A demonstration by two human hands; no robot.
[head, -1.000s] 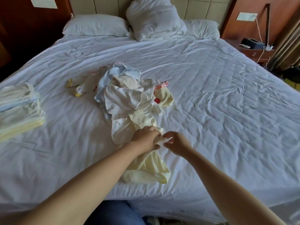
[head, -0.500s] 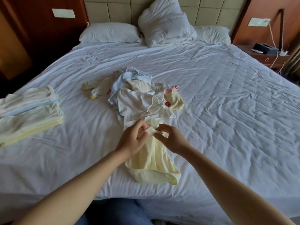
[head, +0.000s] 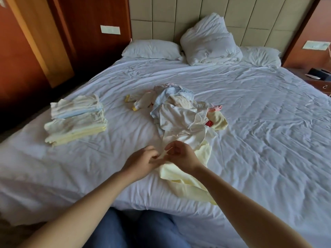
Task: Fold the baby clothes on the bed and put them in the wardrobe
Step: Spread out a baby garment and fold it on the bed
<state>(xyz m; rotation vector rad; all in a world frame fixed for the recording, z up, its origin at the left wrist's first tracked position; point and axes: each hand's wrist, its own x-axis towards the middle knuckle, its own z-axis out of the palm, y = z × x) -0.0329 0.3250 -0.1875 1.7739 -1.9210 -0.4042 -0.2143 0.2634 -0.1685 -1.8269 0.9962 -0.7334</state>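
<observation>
While the pale yellow garment [head: 180, 178] is lying near the front edge of the bed [head: 268, 140], the left hand [head: 143, 161] and the right hand [head: 180, 156] are meeting at its upper end, each pinching a thin strip of its fabric with curled fingers. Just behind, the unfolded pile [head: 180, 115] is touching it; the folded stack [head: 77, 119] is sitting well apart on the left

Padded beige headboard [head: 179, 17], dark wood wall panels [head: 86, 38], bedside table [head: 318, 85] at right.
</observation>
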